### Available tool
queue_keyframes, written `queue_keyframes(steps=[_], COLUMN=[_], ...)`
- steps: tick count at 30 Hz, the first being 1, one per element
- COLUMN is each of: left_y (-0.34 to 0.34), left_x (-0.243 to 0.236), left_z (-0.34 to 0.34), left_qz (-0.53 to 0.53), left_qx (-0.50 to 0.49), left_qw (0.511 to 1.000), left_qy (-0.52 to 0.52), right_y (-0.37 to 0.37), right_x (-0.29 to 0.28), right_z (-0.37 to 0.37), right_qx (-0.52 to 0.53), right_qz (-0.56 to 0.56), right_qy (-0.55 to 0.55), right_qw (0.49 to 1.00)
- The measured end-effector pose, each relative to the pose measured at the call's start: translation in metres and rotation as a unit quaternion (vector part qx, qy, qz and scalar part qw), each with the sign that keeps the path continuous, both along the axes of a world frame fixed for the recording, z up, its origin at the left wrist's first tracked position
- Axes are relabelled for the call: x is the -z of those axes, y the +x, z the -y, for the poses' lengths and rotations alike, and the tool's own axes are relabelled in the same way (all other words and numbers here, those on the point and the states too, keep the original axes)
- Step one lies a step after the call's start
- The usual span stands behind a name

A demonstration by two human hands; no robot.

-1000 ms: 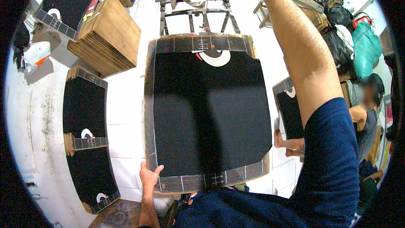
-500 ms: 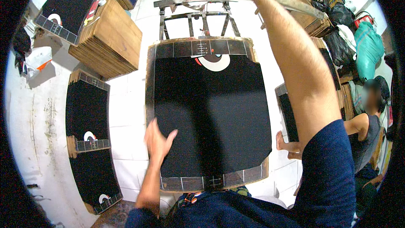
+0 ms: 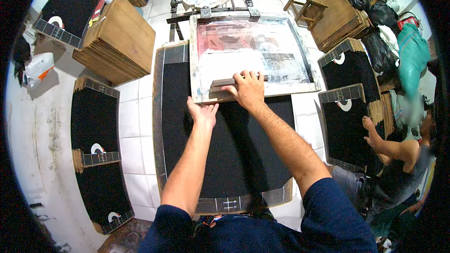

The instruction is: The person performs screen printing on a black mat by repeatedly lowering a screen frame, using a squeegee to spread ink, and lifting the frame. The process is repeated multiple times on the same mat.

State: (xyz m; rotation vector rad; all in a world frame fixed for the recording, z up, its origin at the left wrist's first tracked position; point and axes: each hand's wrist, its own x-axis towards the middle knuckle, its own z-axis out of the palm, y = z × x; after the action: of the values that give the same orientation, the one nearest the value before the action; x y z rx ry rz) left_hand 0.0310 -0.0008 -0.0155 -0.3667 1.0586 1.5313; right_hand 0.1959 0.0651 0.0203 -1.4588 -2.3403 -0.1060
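1. Landmark: printing screen frame [image 3: 251, 56], a pale wooden rectangle with stained mesh, lying flat over the far end of the black sheet [image 3: 229, 145] on the tabletop [image 3: 159, 112]. All positions below are given relative to this frame.

2. Squeegee [image 3: 225, 83]: a dark bar lying inside the frame, just within its near rail. Its long axis runs left to right, parallel to that rail and crosswise to the person's forearms.

3. Right hand [image 3: 248, 90]: rests over the near rail with fingers curled down onto the squeegee's right portion. The hand is closed around the bar in a grip; the thumb side is hidden, so the full wrap cannot be confirmed.

4. Left hand [image 3: 202, 112]: placed at the near left corner of the frame, fingers extended and nearly flat, thumb spread. It presses against the rail edge and holds nothing.

5. Governing relation: the squeegee lies directly ahead of both hands, on the far side of the near rail. The right hand is already on it; the left hand is just short of it, on the frame's near side.

6. Surroundings: printed black sheets [image 3: 96, 131] lie left of the frame; a stack of brown boards [image 3: 115, 37] sits at its far left; another person [image 3: 398, 159] sits to its right.
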Motion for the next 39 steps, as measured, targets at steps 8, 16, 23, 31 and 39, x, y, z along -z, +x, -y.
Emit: queue_keyframes(steps=[8, 16, 23, 31, 39], left_y=[-0.024, -0.021, -0.023, -0.024, -0.022], left_x=[0.062, 0.066, 0.063, 0.064, 0.064], left_z=[0.027, 0.019, 0.022, 0.022, 0.019], left_qz=[-0.851, -0.856, -0.852, -0.851, -0.861], left_qx=[0.226, 0.226, 0.239, 0.255, 0.24], left_qw=[0.472, 0.461, 0.464, 0.455, 0.445], left_qy=[-0.042, -0.059, -0.054, -0.064, -0.057], right_y=[-0.005, -0.043, -0.018, -0.022, -0.037], right_x=[0.013, 0.019, 0.018, 0.006, 0.01], right_z=[-0.061, -0.171, -0.101, -0.127, -0.159], right_qx=[-0.038, -0.02, -0.022, -0.019, -0.001], right_qz=[0.054, 0.04, 0.071, 0.124, 0.08], right_qy=[-0.103, -0.04, -0.069, -0.223, -0.093], right_qw=[0.992, 0.998, 0.995, 0.967, 0.992])
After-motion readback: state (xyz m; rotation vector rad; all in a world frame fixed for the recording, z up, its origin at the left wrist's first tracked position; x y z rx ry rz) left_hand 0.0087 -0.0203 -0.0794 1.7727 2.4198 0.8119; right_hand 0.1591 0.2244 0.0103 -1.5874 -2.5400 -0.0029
